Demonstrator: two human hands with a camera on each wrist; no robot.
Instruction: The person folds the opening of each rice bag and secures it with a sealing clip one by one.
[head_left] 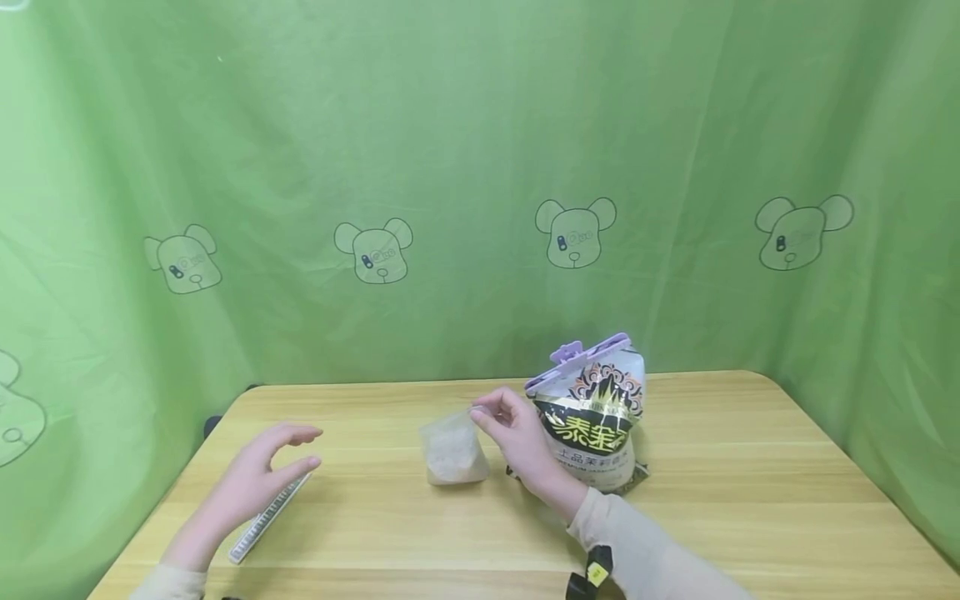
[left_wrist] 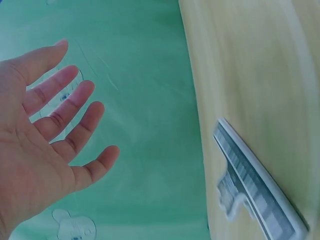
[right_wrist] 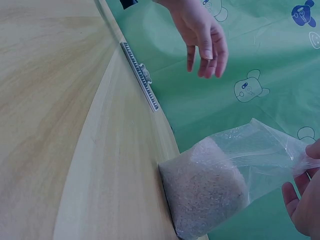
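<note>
A clear plastic bag of rice (head_left: 454, 454) stands near the middle of the table, its filled base on the wood. My right hand (head_left: 522, 437) pinches the gathered top of that bag between thumb and fingers; the right wrist view shows the film (right_wrist: 250, 147) stretched up to the fingertips. My left hand (head_left: 258, 475) hovers over the left side of the table, fingers spread and holding nothing. Below it lies a long grey-and-white bag clip (head_left: 262, 525), with a wavy-edged tab on one side in the left wrist view. Part of the clip is hidden under the left hand.
Just right of my right hand stands a large printed rice bag (head_left: 600, 417), its top folded and closed with a purple bag clip (head_left: 577, 360). The wooden table (head_left: 750, 467) ends at a green curtain (head_left: 465, 125) with bear drawings behind and at both sides.
</note>
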